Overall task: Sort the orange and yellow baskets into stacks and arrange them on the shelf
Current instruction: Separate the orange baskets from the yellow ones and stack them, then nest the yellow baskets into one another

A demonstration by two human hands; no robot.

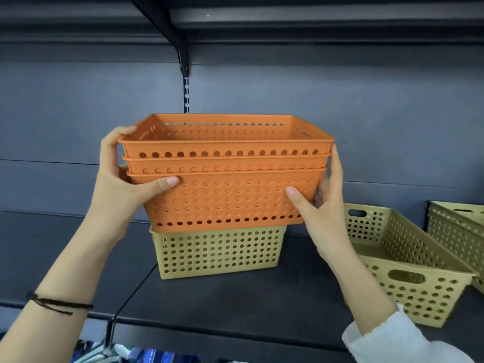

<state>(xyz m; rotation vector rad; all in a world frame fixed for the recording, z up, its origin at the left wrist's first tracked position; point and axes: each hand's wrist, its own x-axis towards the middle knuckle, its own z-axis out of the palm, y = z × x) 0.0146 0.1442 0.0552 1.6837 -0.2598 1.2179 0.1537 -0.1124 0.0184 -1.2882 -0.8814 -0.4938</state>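
Observation:
A nested stack of three orange perforated baskets (pixel 225 179) is held in front of the shelf's back panel. My left hand (pixel 123 176) grips its left end, thumb across the front wall. My right hand (pixel 322 203) grips its right end the same way. The stack's bottom sits at the rim of a yellow perforated basket (pixel 217 252) standing on the dark shelf (pixel 235 305); whether they touch I cannot tell. Another yellow basket (pixel 408 260) lies on the shelf to the right, open side up. A further stack of yellow baskets (pixel 458 229) is at the far right edge.
A black bracket (pixel 180 48) and slotted upright (pixel 186 95) hold an upper shelf (pixel 314 19) overhead. The shelf's front edge runs below my forearms, with blue packaged goods (pixel 146 355) on a lower level.

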